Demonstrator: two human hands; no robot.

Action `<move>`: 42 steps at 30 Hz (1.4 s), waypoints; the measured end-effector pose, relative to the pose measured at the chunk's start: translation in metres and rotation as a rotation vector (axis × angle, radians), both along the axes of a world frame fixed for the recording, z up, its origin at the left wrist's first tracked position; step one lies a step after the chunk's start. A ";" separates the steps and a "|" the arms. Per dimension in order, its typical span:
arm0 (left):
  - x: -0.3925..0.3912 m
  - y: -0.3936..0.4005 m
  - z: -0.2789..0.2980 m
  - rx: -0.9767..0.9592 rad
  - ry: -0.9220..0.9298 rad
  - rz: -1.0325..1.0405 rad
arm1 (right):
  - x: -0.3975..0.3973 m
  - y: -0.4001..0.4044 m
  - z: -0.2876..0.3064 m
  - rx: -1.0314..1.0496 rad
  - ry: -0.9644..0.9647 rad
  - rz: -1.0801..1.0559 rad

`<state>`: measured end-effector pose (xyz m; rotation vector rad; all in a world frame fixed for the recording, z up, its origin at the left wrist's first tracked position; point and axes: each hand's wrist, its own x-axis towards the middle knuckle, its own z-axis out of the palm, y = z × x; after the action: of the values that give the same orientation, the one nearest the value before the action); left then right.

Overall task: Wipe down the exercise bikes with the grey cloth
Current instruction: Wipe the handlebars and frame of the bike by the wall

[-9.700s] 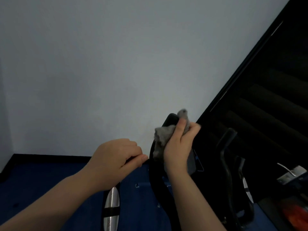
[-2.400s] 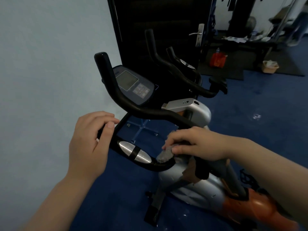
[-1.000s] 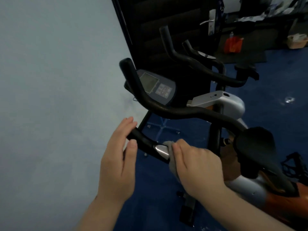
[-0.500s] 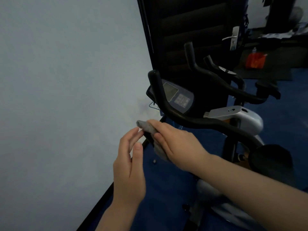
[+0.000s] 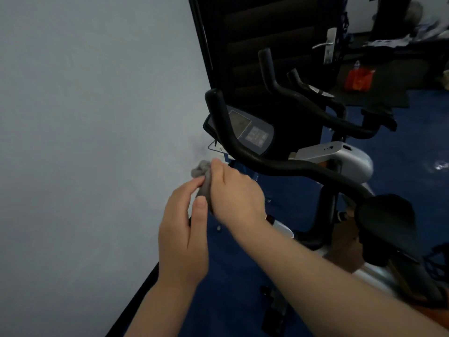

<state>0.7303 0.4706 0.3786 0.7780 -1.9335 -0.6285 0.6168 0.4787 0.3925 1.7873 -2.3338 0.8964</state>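
1. Low at the near end of the handlebar (image 5: 303, 170), close to the pale wall (image 5: 85, 142), the grey cloth (image 5: 202, 177) is held bunched in the right hand (image 5: 234, 193), whose fingers are curled round it; a tuft of cloth shows above the knuckles.
2. The left hand (image 5: 182, 229) is laid against the cloth from the wall side, thumb and fingertips touching it; whether a bar end is gripped beneath cannot be told, since that part is hidden by both hands.
3. The black handlebar is seen to run up and to the right from the hands, then to bend upward to its tip beside the console (image 5: 252, 132).
4. The right hand is judged the nearer to that unwiped length, so a stroke along the bar's long axis, away from the wall, would be called for.
5. A second bike (image 5: 315, 103) is visible behind the first, well apart from both hands.
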 end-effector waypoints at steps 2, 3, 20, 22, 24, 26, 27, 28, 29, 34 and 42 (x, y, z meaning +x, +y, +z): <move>-0.003 -0.004 0.002 -0.060 -0.026 -0.044 | 0.012 0.016 -0.008 -0.136 -0.022 -0.073; -0.004 -0.007 0.003 -0.089 -0.042 -0.066 | 0.013 0.025 -0.015 -0.176 -0.005 -0.134; -0.036 -0.064 0.013 -1.120 -0.549 -0.292 | -0.023 0.091 -0.074 -0.261 0.025 -0.316; -0.039 -0.068 0.009 -1.189 -0.499 -0.266 | -0.055 0.110 -0.083 -0.289 0.110 -0.118; -0.040 -0.070 0.008 -1.218 -0.478 -0.258 | -0.064 0.115 -0.084 -0.325 -0.022 -0.117; -0.041 -0.069 0.007 -1.236 -0.494 -0.220 | -0.038 0.099 -0.081 -0.368 -0.144 -0.330; -0.042 -0.067 0.006 -1.256 -0.510 -0.199 | -0.026 0.091 -0.082 -0.373 -0.129 -0.415; -0.043 -0.067 0.006 -1.283 -0.522 -0.190 | -0.020 0.090 -0.086 -0.353 -0.080 -0.426; -0.044 -0.066 0.006 -1.307 -0.529 -0.188 | -0.022 0.096 -0.091 -0.330 -0.037 -0.369; -0.048 -0.053 0.000 -1.280 -0.520 -0.120 | -0.053 0.114 -0.100 -0.452 -0.189 -0.266; -0.059 -0.024 -0.030 -1.072 -0.517 -0.100 | 0.014 0.100 -0.089 -0.467 -0.927 -0.605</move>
<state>0.6712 0.4470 0.3489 0.1379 -2.3628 0.6275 0.6305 0.5784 0.3034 0.4306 -2.4801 2.1738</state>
